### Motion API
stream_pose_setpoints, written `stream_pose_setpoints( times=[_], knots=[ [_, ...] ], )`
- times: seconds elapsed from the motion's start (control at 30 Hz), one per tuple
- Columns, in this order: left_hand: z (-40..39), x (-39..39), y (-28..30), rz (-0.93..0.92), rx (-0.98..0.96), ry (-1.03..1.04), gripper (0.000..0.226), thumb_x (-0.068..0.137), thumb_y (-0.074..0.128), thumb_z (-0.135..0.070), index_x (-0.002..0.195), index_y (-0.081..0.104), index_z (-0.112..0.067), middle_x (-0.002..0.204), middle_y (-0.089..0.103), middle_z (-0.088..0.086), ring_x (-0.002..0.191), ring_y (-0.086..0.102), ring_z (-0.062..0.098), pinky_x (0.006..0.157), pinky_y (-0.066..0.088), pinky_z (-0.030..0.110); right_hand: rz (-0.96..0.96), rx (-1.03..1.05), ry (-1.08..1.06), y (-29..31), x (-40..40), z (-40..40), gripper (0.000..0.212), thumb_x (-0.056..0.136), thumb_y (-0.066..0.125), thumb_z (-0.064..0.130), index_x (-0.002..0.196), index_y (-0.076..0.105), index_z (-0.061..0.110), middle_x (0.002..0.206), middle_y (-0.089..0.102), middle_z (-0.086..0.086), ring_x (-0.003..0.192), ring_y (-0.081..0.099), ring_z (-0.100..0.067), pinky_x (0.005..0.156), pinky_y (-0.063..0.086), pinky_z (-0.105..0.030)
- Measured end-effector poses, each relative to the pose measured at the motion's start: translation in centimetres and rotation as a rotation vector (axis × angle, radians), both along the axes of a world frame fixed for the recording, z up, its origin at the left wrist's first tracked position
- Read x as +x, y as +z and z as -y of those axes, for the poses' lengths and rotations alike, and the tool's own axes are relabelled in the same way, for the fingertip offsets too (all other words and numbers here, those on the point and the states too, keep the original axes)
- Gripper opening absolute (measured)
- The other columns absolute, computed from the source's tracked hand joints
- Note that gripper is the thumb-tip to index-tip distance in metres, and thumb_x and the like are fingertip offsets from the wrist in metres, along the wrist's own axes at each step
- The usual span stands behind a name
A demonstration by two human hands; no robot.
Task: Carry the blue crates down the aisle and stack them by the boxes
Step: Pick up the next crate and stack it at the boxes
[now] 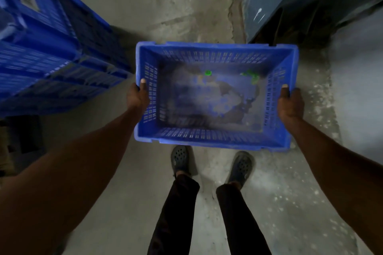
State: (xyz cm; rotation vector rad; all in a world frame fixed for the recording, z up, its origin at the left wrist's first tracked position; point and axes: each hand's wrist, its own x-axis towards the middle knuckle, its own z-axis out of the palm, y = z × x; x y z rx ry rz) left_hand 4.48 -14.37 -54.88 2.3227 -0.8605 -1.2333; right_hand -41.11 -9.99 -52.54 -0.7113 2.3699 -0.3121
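I hold a blue slotted plastic crate [215, 136] level in front of me, above the concrete floor. My left hand [137, 96] grips its left short rim, thumb over the edge. My right hand [290, 103] grips the right short rim the same way. The crate holds no goods; a few small green scraps [207, 72] lie on its dirty bottom. A tall stack of the same blue crates [47, 51] stands at the left, close to the carried crate's left corner.
A dark grey-blue panel or machine side [300, 0] rises at the upper right, just behind the crate's far right corner. Grey concrete floor [170, 6] runs ahead between it and the stack. My feet in dark clogs [179, 159] stand below the crate.
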Motion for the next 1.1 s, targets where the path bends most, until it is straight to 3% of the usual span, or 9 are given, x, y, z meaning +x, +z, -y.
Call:
stream_pose_setpoints(
  times=[0.07,0.1,0.13,0.2,0.47,0.63,0.77,0.9,1.1],
  knots=[
    [0.3,-0.8,1.3,-0.034,-0.035,-0.01,0.046,0.093,0.048,-0.064,0.077,0.048,-0.021,0.063,0.051,0.007,0.044,0.05,0.022,0.047,0.045,0.033,0.1,-0.038,-0.13,0.1,0.0,0.3,0.074,0.089,0.027,0.078,0.095,0.059,0.012,0.103,0.066,-0.029,0.082,0.067,-0.04,0.076,0.053,-0.05],
    [0.5,-1.0,1.7,-0.034,-0.033,-0.038,0.044,0.097,0.046,-0.058,0.077,0.047,-0.019,0.061,0.049,0.005,0.038,0.046,0.015,0.042,0.041,0.027,0.171,-0.054,-0.187,0.2,-0.2,0.4,0.07,0.086,0.026,0.081,0.084,0.056,0.017,0.087,0.067,-0.024,0.06,0.066,-0.03,0.06,0.056,-0.042],
    [0.6,-1.1,2.2,-0.034,-0.025,-0.049,0.044,0.099,0.044,-0.055,0.075,0.046,-0.018,0.06,0.047,0.004,0.034,0.043,0.013,0.04,0.038,0.024,0.236,-0.067,-0.216,0.4,-0.3,0.5,0.062,0.09,0.029,0.076,0.077,0.052,0.019,0.074,0.062,-0.018,0.041,0.057,-0.018,0.045,0.051,-0.031],
    [1.0,-1.3,3.4,-0.071,-0.016,-0.012,0.048,0.099,0.04,-0.056,0.072,0.047,-0.018,0.057,0.047,0.003,0.032,0.042,0.011,0.04,0.036,0.024,0.333,-0.082,-0.24,1.1,-0.7,0.9,0.053,0.098,0.035,0.063,0.075,0.051,0.018,0.062,0.05,-0.009,0.028,0.041,-0.008,0.034,0.036,-0.018],
    [1.4,-1.2,13.5,-0.093,-0.024,0.011,0.051,0.103,0.038,-0.05,0.068,0.049,-0.014,0.058,0.045,0.006,0.029,0.038,0.005,0.035,0.032,0.019,0.469,-0.124,-0.214,10.2,-1.4,0.0,0.053,0.099,0.04,0.059,0.074,0.053,0.014,0.058,0.045,-0.007,0.036,0.038,-0.016,0.037,0.035,-0.023],
    [0.1,0.5,24.2,-0.125,-0.026,-0.007,0.062,0.094,0.044,-0.065,0.065,0.056,-0.012,0.055,0.049,0.013,0.037,0.043,0.016,0.049,0.039,0.03,0.497,-0.148,-0.142,22.2,-2.3,-0.3,0.053,0.098,0.045,0.058,0.08,0.057,0.01,0.059,0.05,-0.009,0.035,0.042,-0.016,0.04,0.041,-0.026],
    [-1.3,0.8,35.6,-0.206,0.003,-0.049,0.074,0.071,0.05,-0.088,0.064,0.063,-0.015,0.061,0.052,0.017,0.045,0.045,0.027,0.054,0.042,0.036,0.507,-0.15,-0.085,34.3,-3.2,-0.9,0.054,0.096,0.047,0.06,0.082,0.06,0.009,0.061,0.053,-0.008,0.044,0.044,-0.021,0.049,0.044,-0.033],
    [-2.6,-0.8,47.9,-0.282,-0.11,-0.018,0.059,0.094,0.047,-0.063,0.08,0.062,-0.008,0.065,0.052,0.012,0.043,0.044,0.021,0.045,0.041,0.03,0.542,-0.212,-0.081,45.3,-4.4,-1.8,0.053,0.097,0.045,0.059,0.085,0.059,0.01,0.063,0.05,-0.007,0.045,0.04,-0.019,0.048,0.04,-0.032],
    [-4.7,-2.1,60.4,-0.372,-0.218,0.036,0.052,0.099,0.041,-0.057,0.083,0.059,-0.011,0.067,0.05,0.005,0.042,0.041,0.014,0.039,0.036,0.022,0.615,-0.286,-0.079,57.3,-5.2,-4.1,0.049,0.099,0.043,0.057,0.085,0.057,0.012,0.062,0.047,-0.003,0.046,0.035,-0.015,0.047,0.034,-0.03]
  ],
)
